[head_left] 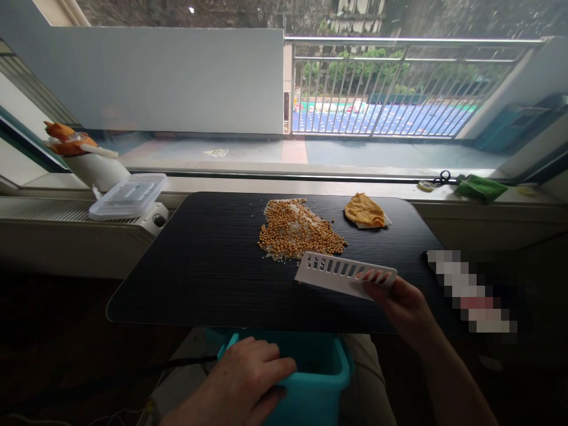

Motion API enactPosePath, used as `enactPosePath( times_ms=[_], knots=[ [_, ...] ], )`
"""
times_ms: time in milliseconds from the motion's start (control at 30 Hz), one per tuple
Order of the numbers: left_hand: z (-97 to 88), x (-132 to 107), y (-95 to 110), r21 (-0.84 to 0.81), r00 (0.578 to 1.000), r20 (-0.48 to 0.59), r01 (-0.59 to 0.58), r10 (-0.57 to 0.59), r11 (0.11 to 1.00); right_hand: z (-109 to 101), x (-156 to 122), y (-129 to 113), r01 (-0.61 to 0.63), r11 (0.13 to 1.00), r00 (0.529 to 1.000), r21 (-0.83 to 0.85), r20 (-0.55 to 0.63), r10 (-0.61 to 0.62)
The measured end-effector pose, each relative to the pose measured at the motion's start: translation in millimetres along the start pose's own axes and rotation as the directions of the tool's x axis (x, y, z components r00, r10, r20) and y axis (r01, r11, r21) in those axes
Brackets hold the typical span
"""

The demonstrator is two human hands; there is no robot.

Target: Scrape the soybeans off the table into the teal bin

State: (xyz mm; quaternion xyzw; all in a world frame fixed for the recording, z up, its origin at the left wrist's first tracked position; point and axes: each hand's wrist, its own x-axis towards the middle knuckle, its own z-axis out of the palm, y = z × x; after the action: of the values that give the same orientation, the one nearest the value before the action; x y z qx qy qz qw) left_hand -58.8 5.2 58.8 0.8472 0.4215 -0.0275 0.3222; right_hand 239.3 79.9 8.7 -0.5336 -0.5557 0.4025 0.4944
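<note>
Sweeping looked underway: fingers of our right hand (406, 306) pinched a white slotted plastic scraper (341, 272), the yellow bean-and-rice heap (295, 231) lay just beyond them on the black tabletop (199, 266), and our left hand (246, 381) clasped the teal plastic bin (322, 370) below. The next move called for a steady pull towards it.

Daylight thru window (284, 118), dim foreground, wide-angle bend at edges, pixelated patch right.

We have only one view, from a camera worn on the head, which looks forward and down from close above the near edge of the dark counter (199, 266), across it to the window (177, 89) and balcony railing (399, 89) beyond, with the left hand (242, 384) and right hand (406, 307) low in frame.
</note>
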Motion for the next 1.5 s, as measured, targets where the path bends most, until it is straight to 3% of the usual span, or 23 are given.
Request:
enactPosePath(
  times_ms=[67, 200, 367, 467, 533, 600, 933, 1500],
  knots=[
    [1.2, 0, -1, -0.003, 1.0, -0.004, -0.003, 0.003, 1.0, -2, -6, -2, -0.033, 0.999, 0.999, 0.01, 0.042, 0.032],
    [4.5, 0, -2, -0.011, 1.0, -0.012, -0.019, 0.019, 1.0, -6, -15, -5, -0.081, 0.995, 0.997, 0.063, 0.005, 0.08],
    [6.8, 0, -4, -0.005, 0.999, -0.031, -0.026, 0.026, 1.0, -12, -17, -2, -0.104, 0.995, 0.967, 0.006, 0.235, 0.1],
    [6.5, 0, -3, -0.004, 0.999, -0.029, -0.024, 0.024, 1.0, -8, -9, 1, -0.049, 0.997, 0.998, 0.062, 0.053, 0.045],
    [5.8, 0, -2, -0.005, 1.0, -0.023, -0.021, 0.021, 1.0, -2, 0, 2, 0.005, 0.997, 0.994, 0.081, -0.11, 0.004],
    [4.8, 0, -1, -0.003, 1.0, -0.016, -0.018, 0.018, 1.0, 3, 10, 0, 0.04, 0.997, 0.984, 0.061, -0.175, -0.029],
    [2.4, -1, 0, -0.001, 1.0, -0.007, -0.001, 0.001, 1.0, 13, 24, -5, 0.089, 0.992, 0.99, -0.084, -0.099, -0.097],
    [4.2, -3, -1, -0.021, 0.999, -0.03, -0.012, 0.011, 1.0, 9, 23, 0, 0.085, 0.996, 0.994, 0.016, -0.069, -0.084]
  ],
)
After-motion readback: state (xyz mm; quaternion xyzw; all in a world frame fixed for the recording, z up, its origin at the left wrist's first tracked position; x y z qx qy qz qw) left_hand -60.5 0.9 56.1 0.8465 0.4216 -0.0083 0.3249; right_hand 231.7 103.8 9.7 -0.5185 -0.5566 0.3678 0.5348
